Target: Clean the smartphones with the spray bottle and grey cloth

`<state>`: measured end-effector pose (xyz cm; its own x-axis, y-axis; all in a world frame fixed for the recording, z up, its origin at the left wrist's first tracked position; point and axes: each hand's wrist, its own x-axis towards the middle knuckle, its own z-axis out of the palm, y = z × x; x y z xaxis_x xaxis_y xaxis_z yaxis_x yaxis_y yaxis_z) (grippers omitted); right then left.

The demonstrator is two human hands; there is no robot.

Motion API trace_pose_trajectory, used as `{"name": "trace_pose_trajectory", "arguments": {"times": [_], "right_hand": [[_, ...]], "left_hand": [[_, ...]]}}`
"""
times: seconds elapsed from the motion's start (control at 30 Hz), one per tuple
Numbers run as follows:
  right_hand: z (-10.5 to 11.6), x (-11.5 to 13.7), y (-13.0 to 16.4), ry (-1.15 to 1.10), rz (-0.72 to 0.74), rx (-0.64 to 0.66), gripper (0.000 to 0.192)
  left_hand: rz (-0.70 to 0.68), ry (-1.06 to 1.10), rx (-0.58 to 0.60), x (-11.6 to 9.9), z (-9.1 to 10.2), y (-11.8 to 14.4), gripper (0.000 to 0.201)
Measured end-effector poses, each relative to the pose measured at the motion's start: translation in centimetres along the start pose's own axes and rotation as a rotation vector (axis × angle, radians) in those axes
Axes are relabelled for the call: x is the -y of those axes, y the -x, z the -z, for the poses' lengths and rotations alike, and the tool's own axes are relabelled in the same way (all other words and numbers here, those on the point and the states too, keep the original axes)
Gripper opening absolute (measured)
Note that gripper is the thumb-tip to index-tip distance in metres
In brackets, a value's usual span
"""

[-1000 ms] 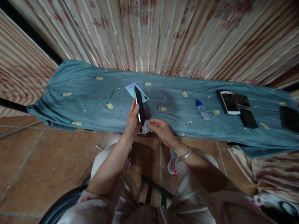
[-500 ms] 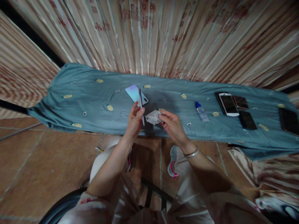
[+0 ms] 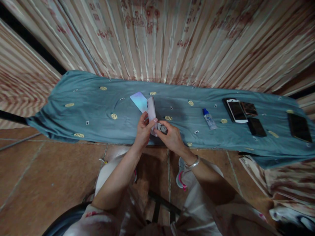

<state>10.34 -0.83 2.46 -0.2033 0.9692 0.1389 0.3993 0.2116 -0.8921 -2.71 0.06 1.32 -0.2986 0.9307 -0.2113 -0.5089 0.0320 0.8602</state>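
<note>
You had turned the phone (image 3: 151,113) pale back up in your closed left hand (image 3: 144,129), over the blue cloth (image 3: 81,111), and brought your right hand (image 3: 171,137), pinching the wipe (image 3: 161,127), back against its lower end.

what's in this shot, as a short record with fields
left hand: holds a phone upright, pale back showing
right hand: pinches a wipe against the phone's lower end
under the phone: a second phone, iridescent, flat on the cloth
bottle: small, blue cap, lying on the cloth right of the hands
far right: white phone, three dark phones beside it, one more near the edge
backdrop: striped curtain
floor: brown tiles
</note>
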Motion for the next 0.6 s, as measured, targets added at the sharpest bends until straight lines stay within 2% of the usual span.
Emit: {"name": "trace_pose_trajectory", "arguments": {"times": [0.1,0.2,0.4,0.47,0.6], "right_hand": [[0.3,-1.2,-0.5,-0.091,-0.052,-0.017,0.029],[0.7,-2.2,-0.9,-0.317,-0.13,0.001,0.033],[2.1,-1.2,-1.1,-0.795,-0.36,0.081,0.041],[2.2,-0.6,-1.0,-0.869,-0.399,0.119,0.041],[1.8,-0.1,-0.8,-0.955,-0.432,0.199,0.039]], "left_hand": [[-0.018,0.036,0.005,-0.3,0.7,-0.3,0.051],[-0.004,0.037,0.021,-0.9,1.6,-0.5,0.053],[0.037,0.079,0.024,-1.9,2.3,-0.8,0.05],[0.101,0.103,0.06,-1.9,1.9,-0.5,0.047],[0.313,0.134,0.205,-2.1,0.8,0.8,0.062]]}}
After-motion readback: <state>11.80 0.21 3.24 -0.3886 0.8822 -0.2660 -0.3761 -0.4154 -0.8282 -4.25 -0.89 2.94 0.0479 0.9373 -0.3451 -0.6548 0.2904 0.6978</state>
